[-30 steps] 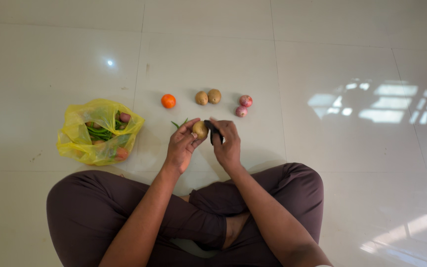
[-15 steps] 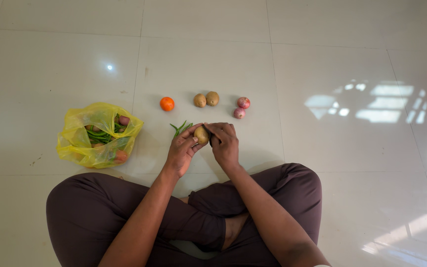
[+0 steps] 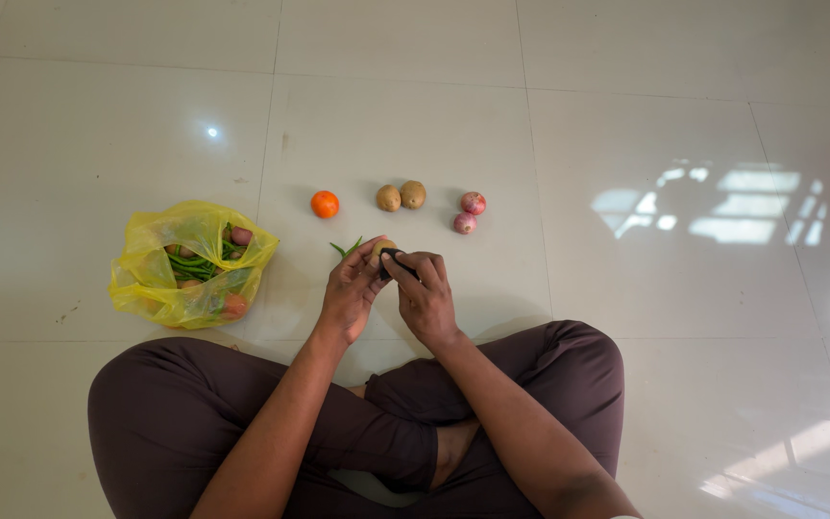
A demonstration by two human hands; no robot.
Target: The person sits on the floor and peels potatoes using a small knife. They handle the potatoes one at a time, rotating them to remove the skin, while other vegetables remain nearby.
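Both hands meet above the floor [image 3: 626, 115]: the left hand [image 3: 353, 293] clenches a tan potato [image 3: 378, 248], the right hand [image 3: 425, 298] grasps a black peeler [image 3: 394, 261] laid across it. Fingers hide most of the potato, so its long axis cannot be told. Green beans [image 3: 346, 248] peek out just left.

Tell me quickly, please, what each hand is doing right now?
Left hand: closed around a potato.
Right hand: closed on a small black tool held against the potato.
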